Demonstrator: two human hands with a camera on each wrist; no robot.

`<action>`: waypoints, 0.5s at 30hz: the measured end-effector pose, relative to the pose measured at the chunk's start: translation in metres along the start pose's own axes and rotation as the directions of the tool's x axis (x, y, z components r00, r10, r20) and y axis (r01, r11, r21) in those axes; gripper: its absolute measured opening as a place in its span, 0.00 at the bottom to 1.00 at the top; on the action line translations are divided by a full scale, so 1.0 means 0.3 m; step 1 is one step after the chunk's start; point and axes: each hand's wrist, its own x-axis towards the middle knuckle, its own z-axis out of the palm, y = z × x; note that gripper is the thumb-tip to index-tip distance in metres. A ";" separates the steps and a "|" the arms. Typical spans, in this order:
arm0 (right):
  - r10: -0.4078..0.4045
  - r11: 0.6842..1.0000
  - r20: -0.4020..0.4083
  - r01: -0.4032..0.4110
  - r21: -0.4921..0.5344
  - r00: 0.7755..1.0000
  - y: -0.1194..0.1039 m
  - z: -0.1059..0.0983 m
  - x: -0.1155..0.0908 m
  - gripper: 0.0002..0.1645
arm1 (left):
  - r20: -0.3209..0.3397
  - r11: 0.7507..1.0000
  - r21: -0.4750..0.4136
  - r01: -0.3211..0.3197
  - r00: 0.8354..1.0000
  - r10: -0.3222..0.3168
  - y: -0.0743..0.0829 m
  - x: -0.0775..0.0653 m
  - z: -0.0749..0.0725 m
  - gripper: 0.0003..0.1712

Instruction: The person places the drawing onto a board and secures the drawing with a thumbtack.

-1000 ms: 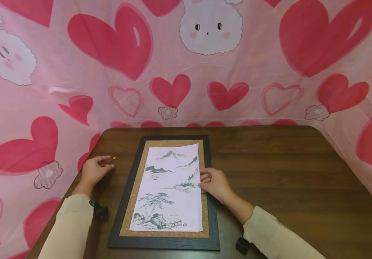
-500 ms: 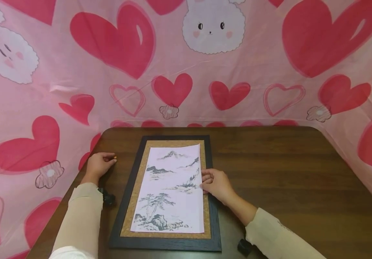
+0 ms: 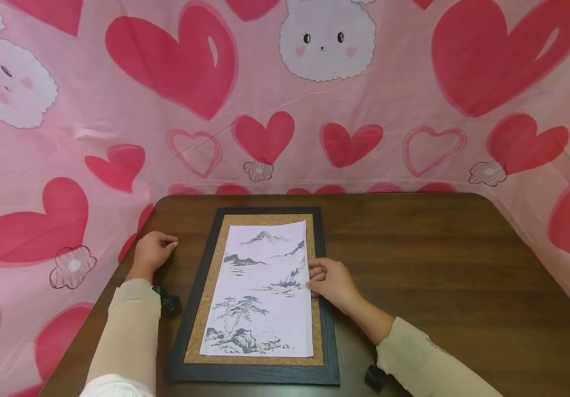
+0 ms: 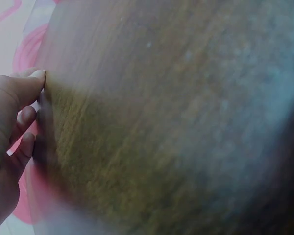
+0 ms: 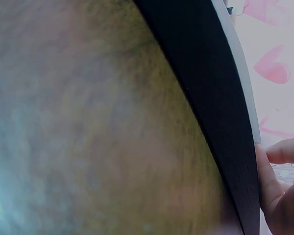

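A sheet of paper (image 3: 260, 270) with an ink landscape lies on a cork board (image 3: 205, 336) with a black frame (image 3: 255, 375). Its upper right corner lifts a little. My right hand (image 3: 331, 284) holds the paper's right edge near mid-height, its fingers curled; in the right wrist view that hand (image 5: 284, 191) shows beyond the frame. Left of the board, my left hand (image 3: 154, 252) is over the table with thumb and forefinger pinched together. A small orange object, seen there earlier, is now hidden in the fingertips. The left wrist view shows this left hand (image 4: 10, 127) at its left side.
The dark brown wooden table (image 3: 438, 264) extends widely to the right of the board. A pink cloth (image 3: 285, 94) printed with hearts hangs behind and beside it. Dark wrist cameras sit under both sleeves.
My left hand has moved slightly forward and right and closed its fingertips on the small orange object, which lay on the table. My right hand and the paper have stayed put.
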 end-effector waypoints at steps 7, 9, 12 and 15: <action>0.003 1.000 0.003 -0.003 0.001 1.000 -0.004 -0.003 0.001 0.27 | -0.027 1.000 -0.020 0.008 1.000 -0.008 0.010 -0.006 0.002 0.07; 0.005 1.000 0.002 -0.005 0.006 1.000 -0.006 -0.002 0.002 0.27 | -0.028 1.000 -0.027 0.014 1.000 -0.015 0.013 -0.008 0.000 0.07; 0.010 1.000 0.000 -0.010 0.014 1.000 -0.008 -0.001 0.003 0.27 | -0.028 0.999 -0.038 0.023 0.999 -0.024 0.019 -0.014 -0.009 0.08; 0.013 1.000 -0.002 -0.013 0.021 1.000 -0.008 0.001 0.001 0.27 | -0.026 0.998 -0.049 0.026 0.999 -0.027 0.025 -0.024 -0.016 0.08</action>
